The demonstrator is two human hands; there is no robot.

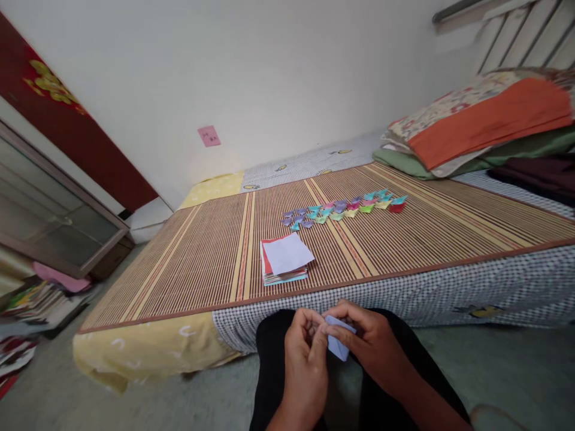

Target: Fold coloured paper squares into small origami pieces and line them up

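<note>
A small piece of folded pale blue-violet paper (339,346) is held between my two hands, above my knees at the bed's front edge. My left hand (306,353) pinches its left side, fingers curled. From the right, my right hand (366,338) grips it with thumb and fingers, covering part of the folds. Beyond the hands, a stack of square paper sheets (287,256) lies on the mat, with a pale sheet on top and a red one under it. Farther back sit several small folded paper pieces (344,209) in many colours, set out in slanting rows.
A striped mat (188,263) covers much of the bed. Folded bedding (485,129) is piled at the right, against the wall. A pink paper (209,136) is on the wall. At the left stand a glass-fronted cabinet (54,209) and a pile of books or papers (38,305).
</note>
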